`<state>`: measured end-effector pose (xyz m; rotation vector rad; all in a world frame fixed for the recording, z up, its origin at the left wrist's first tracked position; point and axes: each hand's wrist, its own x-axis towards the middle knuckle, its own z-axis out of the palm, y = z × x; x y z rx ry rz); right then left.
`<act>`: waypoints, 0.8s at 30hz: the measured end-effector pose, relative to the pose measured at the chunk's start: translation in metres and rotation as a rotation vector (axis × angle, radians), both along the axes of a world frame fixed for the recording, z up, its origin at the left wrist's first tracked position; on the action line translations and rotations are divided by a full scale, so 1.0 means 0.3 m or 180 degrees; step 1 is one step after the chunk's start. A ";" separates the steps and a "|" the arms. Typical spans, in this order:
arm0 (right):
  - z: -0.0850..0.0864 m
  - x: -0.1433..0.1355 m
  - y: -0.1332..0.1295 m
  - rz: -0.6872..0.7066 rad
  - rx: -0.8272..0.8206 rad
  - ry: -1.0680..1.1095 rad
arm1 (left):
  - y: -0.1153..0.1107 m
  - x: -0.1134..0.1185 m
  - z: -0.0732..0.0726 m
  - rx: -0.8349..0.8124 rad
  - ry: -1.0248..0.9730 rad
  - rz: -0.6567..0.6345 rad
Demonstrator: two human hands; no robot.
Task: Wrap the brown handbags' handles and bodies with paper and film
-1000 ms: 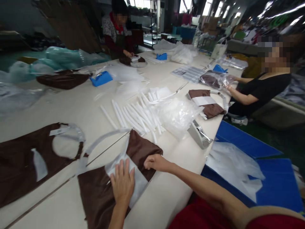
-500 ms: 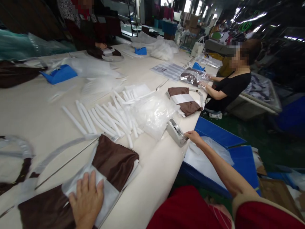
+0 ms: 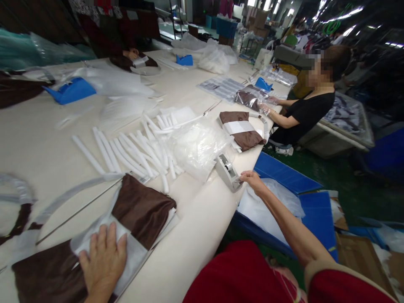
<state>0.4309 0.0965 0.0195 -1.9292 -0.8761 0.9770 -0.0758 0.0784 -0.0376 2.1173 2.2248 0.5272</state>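
Note:
My left hand [image 3: 105, 256] lies flat with its fingers spread, pressing a white wrapping sheet [image 3: 134, 248] against a brown bag [image 3: 143, 210] at the near left of the table. The sheet goes round the bag's middle. Out to the right, my right hand [image 3: 251, 180] is closed in a pinch at the cutting end of a grey tape dispenser [image 3: 227, 173]. Its fingers grip the end of the tape, which is barely visible. From the bag a handle in clear wrap [image 3: 63, 200] curves away to the left, with a thin metal rod [image 3: 80, 210] lying across.
White foam tubes [image 3: 126, 153] and clear plastic bags [image 3: 198, 147] lie past the brown bag. Another wrapped brown bag [image 3: 243, 136] rests near the right edge. A co-worker [image 3: 306, 109] handles a bagged item there. A blue box [image 3: 318, 219] with white sheets stands below the edge.
The view has shifted slightly, so the table things appear a little further left. My left hand stays on the sheet and my right hand stays at the dispenser. The co-worker's hands have moved on the bagged item.

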 end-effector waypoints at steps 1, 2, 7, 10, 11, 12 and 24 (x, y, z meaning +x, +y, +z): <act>0.006 0.003 -0.036 -0.0028 0.0060 -0.0039 | -0.001 0.001 0.002 0.0013 -0.0009 -0.0022; 0.010 0.005 -0.073 -0.0053 0.0092 -0.0075 | -0.002 0.002 0.005 0.0012 -0.0009 -0.0051; -0.019 -0.001 -0.159 -0.0115 -0.0598 -0.0141 | 0.004 0.003 0.010 -0.0093 0.0054 -0.0170; -0.040 -0.021 -0.145 -0.0054 -0.0882 -0.0263 | 0.012 -0.001 -0.007 -0.0143 0.0145 -0.0056; -0.040 -0.034 -0.152 0.0004 -0.0943 -0.0322 | 0.010 -0.003 -0.013 -0.0198 0.0187 -0.0001; -0.036 -0.048 -0.170 0.0097 -0.1008 -0.0372 | 0.007 -0.005 -0.017 -0.0276 0.0234 0.0039; 0.161 -0.483 0.117 0.3730 -0.0708 0.0629 | -0.039 -0.027 -0.065 -0.0524 0.0374 0.0152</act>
